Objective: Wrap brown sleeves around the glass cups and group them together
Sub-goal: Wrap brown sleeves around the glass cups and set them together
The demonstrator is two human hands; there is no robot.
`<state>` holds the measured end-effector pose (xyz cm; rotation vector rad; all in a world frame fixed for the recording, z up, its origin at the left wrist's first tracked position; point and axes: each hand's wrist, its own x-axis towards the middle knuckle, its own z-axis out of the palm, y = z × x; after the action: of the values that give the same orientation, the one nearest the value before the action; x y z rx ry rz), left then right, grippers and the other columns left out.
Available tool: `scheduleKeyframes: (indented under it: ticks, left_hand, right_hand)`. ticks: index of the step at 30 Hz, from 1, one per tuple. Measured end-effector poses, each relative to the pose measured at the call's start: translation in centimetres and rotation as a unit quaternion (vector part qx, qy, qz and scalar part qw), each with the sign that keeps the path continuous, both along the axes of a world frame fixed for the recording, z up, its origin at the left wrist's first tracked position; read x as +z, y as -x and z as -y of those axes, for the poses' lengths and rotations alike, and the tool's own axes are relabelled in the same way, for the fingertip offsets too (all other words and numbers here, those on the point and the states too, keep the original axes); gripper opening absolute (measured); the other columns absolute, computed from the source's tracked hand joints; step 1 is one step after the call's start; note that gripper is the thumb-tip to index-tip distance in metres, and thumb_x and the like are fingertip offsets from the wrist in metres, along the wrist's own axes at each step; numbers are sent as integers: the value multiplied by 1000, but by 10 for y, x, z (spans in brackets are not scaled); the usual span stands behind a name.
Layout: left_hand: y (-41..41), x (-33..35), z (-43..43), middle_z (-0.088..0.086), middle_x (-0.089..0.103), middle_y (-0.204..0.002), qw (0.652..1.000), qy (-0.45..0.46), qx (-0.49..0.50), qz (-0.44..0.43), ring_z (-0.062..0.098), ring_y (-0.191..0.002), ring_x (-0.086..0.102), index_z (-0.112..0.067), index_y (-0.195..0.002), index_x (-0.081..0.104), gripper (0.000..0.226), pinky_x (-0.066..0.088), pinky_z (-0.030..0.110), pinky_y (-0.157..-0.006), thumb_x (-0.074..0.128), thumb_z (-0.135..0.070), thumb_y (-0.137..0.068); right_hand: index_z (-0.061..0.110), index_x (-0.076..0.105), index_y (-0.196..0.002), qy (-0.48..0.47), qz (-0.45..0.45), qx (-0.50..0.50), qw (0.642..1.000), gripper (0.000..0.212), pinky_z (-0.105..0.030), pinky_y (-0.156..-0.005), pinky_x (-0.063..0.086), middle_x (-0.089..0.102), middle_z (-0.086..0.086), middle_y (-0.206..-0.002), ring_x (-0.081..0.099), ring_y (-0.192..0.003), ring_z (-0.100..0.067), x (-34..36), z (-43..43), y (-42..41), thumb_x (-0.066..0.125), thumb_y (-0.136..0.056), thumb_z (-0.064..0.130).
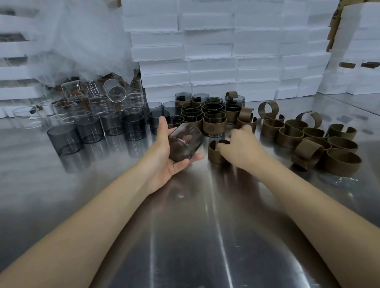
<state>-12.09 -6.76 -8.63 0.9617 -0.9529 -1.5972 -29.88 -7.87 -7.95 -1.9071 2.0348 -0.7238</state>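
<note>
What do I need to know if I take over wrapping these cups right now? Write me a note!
Left hand holds a bare dark cup, tilted above the table.
Right hand grips one brown sleeve on the table.
Done: a cluster of sleeved cups at the back middle.
To do: wrap the held cup, then the bare cups on the left; loose sleeves wait on the right.
</note>
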Motion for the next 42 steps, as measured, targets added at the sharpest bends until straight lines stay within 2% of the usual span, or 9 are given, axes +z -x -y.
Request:
scheduleKeyframes:
  ticks: [3, 8, 12, 17, 23, 26, 29, 35, 42]
  left_hand:
    - [0, 0, -1, 5, 76, -98, 999, 6, -15, 30, 23, -63, 73, -28, -106, 69, 75, 41, 13, -35, 22, -80, -83]
    - [2, -6, 3, 6, 76, -92, 998, 49, 8, 37, 15, -50, 64, -14, -120, 63, 91, 41, 14, -36, 33, -79, -64]
    - [-1, -10, 4, 6, 76, -88, 997, 81, -9, 14, 15, -59, 69, -11, -111, 63, 73, 49, 14, -45, 44, -68, -70]
    - [1, -13, 3, 18, 68, -112, 995, 95, -25, 17, 22, -74, 73, -7, -125, 54, 58, 56, 20, -60, 38, -53, -93]
    - [2, -13, -2, 20, 60, -130, 990, 127, -46, 36, 31, -89, 72, -18, -142, 41, 42, 58, 26, -72, 41, -30, -103]
    - [0, -15, -2, 12, 64, -127, 988, 135, -56, 49, 32, -95, 72, -28, -147, 34, 44, 58, 28, -74, 41, -21, -104]
    - [0, -15, -3, 4, 63, -129, 986, 150, -57, 43, 34, -98, 71, -30, -143, 42, 45, 60, 34, -78, 48, -16, -101]
    - [4, -13, -3, 12, 62, -131, 991, 121, -46, 28, 34, -109, 67, -15, -140, 52, 42, 56, 49, -89, 51, -6, -98]
    - [3, -10, -8, 14, 65, -126, 987, 127, -87, 40, 35, -115, 63, -13, -132, 57, 54, 53, 51, -94, 61, -42, -86]
  right_hand:
    - [4, 67, -81, -62, 150, 4, 987, 15, -32, -69, 53, 65, -15, -85, 60, -68, -23, 1, 2, 3, 57, -89, 11]
    - [16, 65, -91, 25, 351, -2, 936, 15, -20, -49, 49, 64, -6, -91, 58, -74, -14, 0, 2, -3, 52, -99, 15]
    - [20, 65, -91, 129, 473, 64, 869, 18, -16, -49, 50, 67, -1, -87, 65, -78, -11, 11, -6, -13, 51, -99, 11]
    - [12, 71, -90, 196, 327, 123, 916, 20, -28, -66, 56, 70, -6, -83, 67, -80, -23, 12, -11, -18, 53, -98, 11]
    - [5, 68, -112, 233, 197, 177, 936, 29, 3, -59, 39, 67, -6, -100, 58, -74, 15, 12, -14, -14, 44, -98, -2]
    - [7, 65, -123, 227, 114, 179, 951, 40, 8, -70, 34, 67, -9, -118, 61, -93, -2, 15, -13, -10, 42, -94, -9]
    - [9, 65, -124, 262, 57, 197, 943, 48, 2, -90, 31, 67, -9, -121, 59, -114, -18, 14, -14, -10, 41, -89, -13]
    - [-3, 67, -116, 378, 25, 193, 905, 31, -23, -89, 45, 66, -19, -112, 62, -98, -23, 11, -14, -14, 56, -88, -11]
    - [-1, 75, -100, 426, -8, 232, 875, 20, -27, -91, 49, 66, -19, -113, 64, -103, -29, 10, -12, -9, 64, -85, -9]
